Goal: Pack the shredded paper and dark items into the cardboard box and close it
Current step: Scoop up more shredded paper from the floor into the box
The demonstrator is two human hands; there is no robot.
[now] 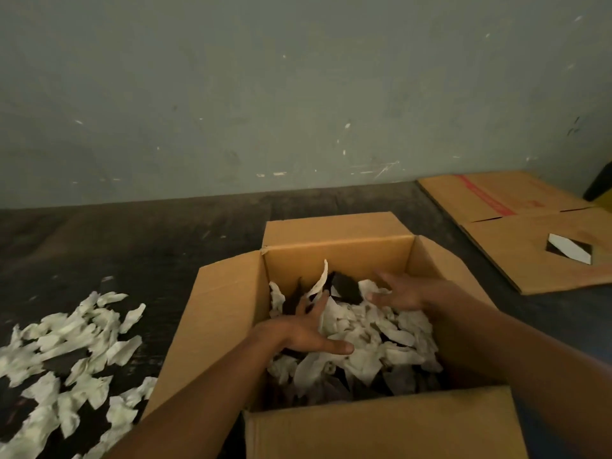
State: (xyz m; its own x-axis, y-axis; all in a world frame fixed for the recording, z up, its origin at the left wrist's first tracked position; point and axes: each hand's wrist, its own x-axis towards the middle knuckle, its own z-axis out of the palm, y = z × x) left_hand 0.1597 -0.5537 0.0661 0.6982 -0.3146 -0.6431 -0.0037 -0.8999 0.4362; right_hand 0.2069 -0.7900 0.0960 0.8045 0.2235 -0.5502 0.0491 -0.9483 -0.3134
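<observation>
Hands, left (299, 332) & right (399, 293), fingers spread, empty, over shredded paper (364, 342) in cardboard box (228, 309)

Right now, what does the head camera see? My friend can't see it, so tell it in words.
Two bare hands, left and right, spread open over white paper and dark pieces inside an open cardboard box. More paper lies on the dark floor to the left, and flattened cardboard lies at the right by the wall.

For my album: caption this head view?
Both hands spread over paper in open box.
</observation>
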